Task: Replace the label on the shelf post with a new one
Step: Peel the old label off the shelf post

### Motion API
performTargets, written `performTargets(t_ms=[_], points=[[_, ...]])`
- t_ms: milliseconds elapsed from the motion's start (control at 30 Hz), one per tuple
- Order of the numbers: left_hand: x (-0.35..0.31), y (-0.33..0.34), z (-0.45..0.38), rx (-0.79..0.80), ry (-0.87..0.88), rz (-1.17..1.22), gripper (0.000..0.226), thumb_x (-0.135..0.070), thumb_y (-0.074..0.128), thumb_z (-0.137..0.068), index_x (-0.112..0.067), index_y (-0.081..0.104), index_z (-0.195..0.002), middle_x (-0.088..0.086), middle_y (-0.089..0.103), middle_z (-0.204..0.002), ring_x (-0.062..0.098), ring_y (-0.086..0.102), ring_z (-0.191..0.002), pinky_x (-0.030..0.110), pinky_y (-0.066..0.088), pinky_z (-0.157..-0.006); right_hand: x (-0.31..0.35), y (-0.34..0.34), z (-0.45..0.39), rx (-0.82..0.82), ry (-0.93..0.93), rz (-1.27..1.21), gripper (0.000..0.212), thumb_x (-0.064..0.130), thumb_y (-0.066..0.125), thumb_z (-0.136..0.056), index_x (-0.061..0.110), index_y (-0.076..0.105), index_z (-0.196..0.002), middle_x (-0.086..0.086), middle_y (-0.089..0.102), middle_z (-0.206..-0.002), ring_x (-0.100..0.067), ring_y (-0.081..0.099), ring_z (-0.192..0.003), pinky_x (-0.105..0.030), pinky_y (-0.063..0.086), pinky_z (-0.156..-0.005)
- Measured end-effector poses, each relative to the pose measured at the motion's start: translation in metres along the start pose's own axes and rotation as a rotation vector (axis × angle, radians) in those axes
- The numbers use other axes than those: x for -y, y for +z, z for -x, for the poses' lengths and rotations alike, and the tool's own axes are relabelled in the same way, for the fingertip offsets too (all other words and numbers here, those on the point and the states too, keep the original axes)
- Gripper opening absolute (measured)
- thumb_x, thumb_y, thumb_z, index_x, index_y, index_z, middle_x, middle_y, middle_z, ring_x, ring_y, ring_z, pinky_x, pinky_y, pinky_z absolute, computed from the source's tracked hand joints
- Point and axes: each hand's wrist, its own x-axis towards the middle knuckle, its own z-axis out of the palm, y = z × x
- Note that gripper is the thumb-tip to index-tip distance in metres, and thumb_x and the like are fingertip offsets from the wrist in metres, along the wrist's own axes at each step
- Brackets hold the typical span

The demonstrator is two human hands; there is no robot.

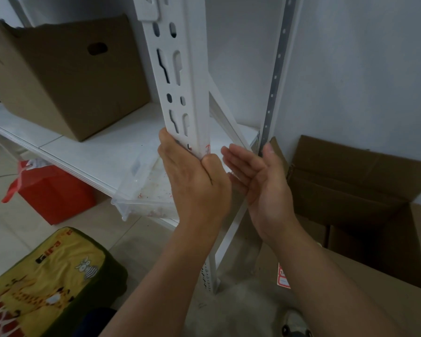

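Both forearms reach up from the bottom of the view toward the white shelf post [180,93]. On the post, the left hand [195,176] wraps it, fingers out of sight round the far side and the thumb pressed against the near corner. Just above that thumb, a scrap of red print on white shows on the post's side face; this is probably the label [207,149], though most of it is covered and I cannot tell whether it is the old one or the new. Beside it, just apart from the post, the right hand [255,176] stands flat and empty, fingers straight and together, palm turned toward the label.

Paper of this sort should be light, thin and limp, likely to tear or crease if pulled hard. Taking hold at a lifted corner, pinched between thumb tip and forefinger, and peeling low along the metal seems best. Painted steel under the fingers is stiff and smooth, so the post itself needs only steadying.

Beyond the fingertips of the left hand, a brown cardboard box [66,76] sits on the shelf.
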Motion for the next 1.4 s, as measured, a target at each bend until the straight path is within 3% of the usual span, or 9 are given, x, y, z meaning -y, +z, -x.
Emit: performTargets(t_ms=[167, 333, 500, 633, 800, 900, 1033, 1267, 1400], points=[[0.009, -0.003, -0.001, 0.046, 0.041, 0.017, 0.063, -0.031, 0.038, -0.089, -0.012, 0.015, -0.145, -0.019, 0.024, -0.124, 0.003, 0.041, -0.107, 0.022, 0.051, -0.080, -0.002, 0.001, 0.001, 0.023, 0.009, -0.005, 0.062, 0.058, 0.026, -0.088, 0.019, 0.063, -0.120, 0.003, 0.067, -0.123, -0.011, 0.060, -0.117, -0.042, 0.038, -0.110], [0.010, -0.004, -0.002, 0.050, 0.047, 0.050, 0.063, -0.030, 0.040, -0.092, -0.011, 0.014, -0.146, -0.020, 0.025, -0.124, -0.003, 0.039, -0.111, 0.015, 0.043, -0.084, -0.003, 0.007, -0.001, 0.054, -0.001, -0.038, 0.066, 0.057, 0.027, -0.086, 0.015, 0.062, -0.123, -0.001, 0.066, -0.124, -0.015, 0.059, -0.120, -0.044, 0.037, -0.111], [0.003, -0.003, 0.000, 0.032, 0.026, -0.020, 0.066, -0.033, 0.032, -0.088, -0.008, 0.013, -0.146, 0.004, 0.036, -0.127, 0.012, 0.042, -0.103, 0.017, 0.045, -0.076, -0.003, 0.013, 0.000, -0.011, -0.098, 0.092, 0.061, 0.053, 0.025, -0.087, 0.021, 0.059, -0.125, 0.007, 0.062, -0.129, -0.006, 0.057, -0.120, -0.038, 0.038, -0.110], [0.000, -0.003, 0.001, 0.042, 0.014, -0.051, 0.070, -0.037, 0.029, -0.088, -0.008, 0.010, -0.148, 0.010, 0.035, -0.132, 0.017, 0.044, -0.108, 0.014, 0.044, -0.079, -0.008, 0.010, -0.006, -0.087, -0.232, 0.391, 0.060, 0.054, 0.020, -0.091, 0.029, 0.042, -0.141, 0.016, 0.041, -0.147, 0.003, 0.038, -0.133, -0.033, 0.028, -0.116], [-0.001, -0.004, 0.000, 0.030, 0.009, -0.056, 0.068, -0.037, 0.030, -0.089, -0.008, 0.010, -0.147, 0.010, 0.035, -0.132, 0.017, 0.043, -0.109, 0.029, 0.053, -0.081, -0.005, 0.008, -0.014, 0.090, -0.184, 0.511, 0.063, 0.068, 0.012, -0.089, 0.047, 0.011, -0.148, 0.036, 0.008, -0.151, 0.017, 0.008, -0.137, -0.021, 0.009, -0.114], [-0.002, -0.002, 0.000, 0.002, -0.004, -0.065, 0.067, -0.038, 0.030, -0.089, -0.009, 0.012, -0.147, 0.008, 0.036, -0.132, 0.014, 0.043, -0.108, 0.029, 0.054, -0.080, -0.006, 0.010, -0.016, 0.152, -0.182, 0.551, 0.064, 0.077, 0.011, -0.082, 0.058, 0.005, -0.143, 0.048, 0.003, -0.142, 0.019, 0.005, -0.136, -0.034, 0.009, -0.119], [-0.001, -0.001, 0.000, -0.011, -0.001, -0.054, 0.066, -0.040, 0.030, -0.088, -0.013, 0.012, -0.146, 0.004, 0.035, -0.134, 0.006, 0.038, -0.107, 0.017, 0.047, -0.083, -0.006, 0.013, -0.016, 0.159, -0.170, 0.537, 0.060, 0.074, 0.014, -0.087, 0.056, 0.005, -0.143, 0.040, 0.005, -0.149, 0.011, 0.006, -0.141, -0.043, 0.012, -0.121], [0.000, -0.001, -0.001, -0.002, 0.001, -0.028, 0.065, -0.036, 0.031, -0.086, -0.014, 0.014, -0.145, 0.005, 0.037, -0.131, 0.009, 0.040, -0.105, 0.014, 0.043, -0.080, -0.001, 0.010, -0.011, 0.142, -0.164, 0.554, 0.065, 0.067, 0.011, -0.086, 0.048, 0.008, -0.148, 0.040, 0.007, -0.147, 0.030, 0.007, -0.126, -0.006, 0.009, -0.103], [0.001, -0.001, -0.001, -0.002, 0.014, -0.023, 0.060, -0.035, 0.032, -0.087, -0.022, 0.013, -0.142, 0.005, 0.037, -0.130, 0.007, 0.040, -0.104, 0.016, 0.046, -0.078, -0.003, 0.007, -0.010, 0.113, -0.167, 0.559, 0.066, 0.069, 0.011, -0.085, 0.048, 0.012, -0.148, 0.039, 0.010, -0.148, 0.026, 0.010, -0.129, -0.012, 0.010, -0.109]])
